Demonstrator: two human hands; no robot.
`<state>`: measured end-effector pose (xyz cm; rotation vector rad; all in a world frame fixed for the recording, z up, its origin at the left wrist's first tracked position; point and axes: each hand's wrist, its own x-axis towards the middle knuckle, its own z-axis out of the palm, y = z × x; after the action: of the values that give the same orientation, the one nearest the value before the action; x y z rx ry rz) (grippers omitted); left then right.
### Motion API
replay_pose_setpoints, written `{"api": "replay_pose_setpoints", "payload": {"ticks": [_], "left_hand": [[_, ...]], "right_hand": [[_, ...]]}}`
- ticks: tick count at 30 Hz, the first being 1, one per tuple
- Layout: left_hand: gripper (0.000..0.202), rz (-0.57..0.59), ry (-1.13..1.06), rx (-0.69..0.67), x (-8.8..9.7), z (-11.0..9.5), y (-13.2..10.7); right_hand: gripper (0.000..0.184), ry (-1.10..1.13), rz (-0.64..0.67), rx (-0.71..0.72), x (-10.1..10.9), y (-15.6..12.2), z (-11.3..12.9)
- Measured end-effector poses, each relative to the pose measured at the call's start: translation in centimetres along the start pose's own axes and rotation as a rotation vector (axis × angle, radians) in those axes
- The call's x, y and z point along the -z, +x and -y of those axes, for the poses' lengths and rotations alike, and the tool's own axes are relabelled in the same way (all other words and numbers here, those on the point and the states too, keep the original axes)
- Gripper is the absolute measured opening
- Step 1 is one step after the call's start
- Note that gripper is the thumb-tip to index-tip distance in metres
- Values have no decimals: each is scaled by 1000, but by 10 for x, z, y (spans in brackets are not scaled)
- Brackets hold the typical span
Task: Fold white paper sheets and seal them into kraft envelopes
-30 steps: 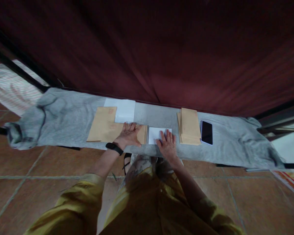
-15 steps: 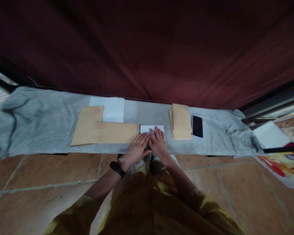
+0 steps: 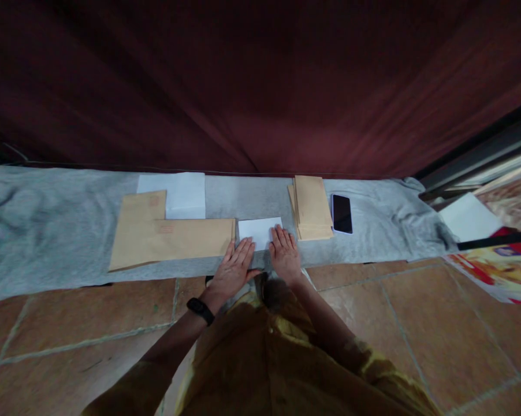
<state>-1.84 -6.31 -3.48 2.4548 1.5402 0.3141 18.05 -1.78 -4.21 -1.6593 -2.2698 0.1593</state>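
A small white sheet of paper (image 3: 259, 231), seemingly folded, lies flat on the grey cloth in front of me. My left hand (image 3: 234, 270) rests with fingers stretched out at its lower left corner, close to the right end of a long brown envelope (image 3: 195, 240). Over the sheet's right edge lies my right hand (image 3: 285, 254), palm down with the fingers extended. Neither hand grips anything. To the right is a stack of brown envelopes (image 3: 313, 208).
Beyond the stack lies a phone (image 3: 342, 214). A larger brown envelope (image 3: 133, 231) and white paper sheets (image 3: 186, 193) are at the left on the grey cloth (image 3: 61, 231). A dark red curtain (image 3: 252, 104) hangs behind. A colourful printed box (image 3: 503, 268) stands at the right.
My hands have moved apart from the middle of the white sheet to its two sides, uncovering most of it. The view has shifted slightly.
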Motion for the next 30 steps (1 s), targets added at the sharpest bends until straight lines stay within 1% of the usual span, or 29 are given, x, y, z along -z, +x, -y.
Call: {"api": "replay_pose_setpoints", "payload": {"ticks": [5, 8, 11, 15, 18, 23, 26, 30], "left_hand": [[74, 21, 20, 28, 0, -3, 0], [71, -8, -2, 54, 1, -8, 3], [70, -56, -22, 69, 1, -17, 6], [64, -84, 1, 45, -2, -30, 6], [65, -82, 22, 48, -8, -36, 3], [65, -79, 17, 70, -17, -35, -3], [64, -94, 14, 82, -21, -34, -4], [59, -112, 111, 86, -27, -34, -4]], "right_hand": [[55, 9, -49, -53, -3, -9, -9], [56, 32, -57, -50, -1, -12, -10], [55, 74, -45, -13, 3, -10, -5], [48, 167, 23, 88, 8, 3, 4], [42, 207, 60, 161, 8, 16, 9], [37, 238, 100, 252, 1, 35, 17], [37, 253, 97, 289, -5, 46, 22], [33, 295, 98, 357, -12, 59, 27]]}}
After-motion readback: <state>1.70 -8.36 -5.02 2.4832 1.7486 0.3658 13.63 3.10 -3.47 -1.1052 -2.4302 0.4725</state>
